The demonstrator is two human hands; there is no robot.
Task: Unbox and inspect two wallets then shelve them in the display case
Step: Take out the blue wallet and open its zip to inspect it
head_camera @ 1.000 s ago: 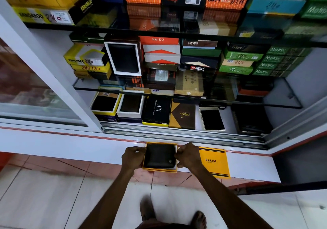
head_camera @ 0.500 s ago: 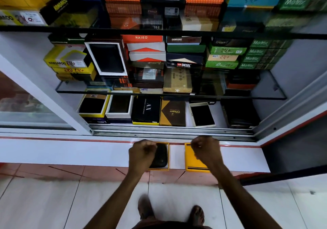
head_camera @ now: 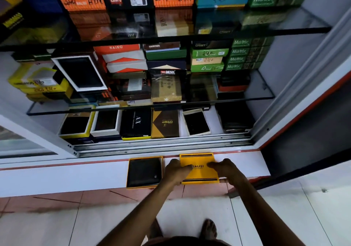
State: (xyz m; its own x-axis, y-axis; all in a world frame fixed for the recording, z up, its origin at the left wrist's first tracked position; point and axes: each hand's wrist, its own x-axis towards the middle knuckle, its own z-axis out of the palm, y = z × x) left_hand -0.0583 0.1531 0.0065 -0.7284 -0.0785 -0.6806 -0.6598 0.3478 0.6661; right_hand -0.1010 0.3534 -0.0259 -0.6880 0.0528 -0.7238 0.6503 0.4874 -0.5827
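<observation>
An open yellow box (head_camera: 145, 157) lies on the white ledge (head_camera: 76, 175) in front of the display case, with a black wallet (head_camera: 144, 171) inside it. Just to its right lies a yellow lid (head_camera: 199, 160) printed BALISI. My left hand (head_camera: 175, 171) grips the lid's left edge. My right hand (head_camera: 228, 169) rests on its right side, thumb under the front edge. Neither hand touches the open box.
The case stands open above a metal sliding track (head_camera: 161, 143). Its bottom shelf holds a row of wallet boxes, among them an AX box (head_camera: 135, 124) and a white open box (head_camera: 196, 122). Glass shelves (head_camera: 133, 106) above carry stacked boxes. My bare feet (head_camera: 209, 228) stand on tiled floor.
A second ago both hands held the open box with the wallet. That box now lies on the ledge, and both hands have moved right onto the yellow lid.
</observation>
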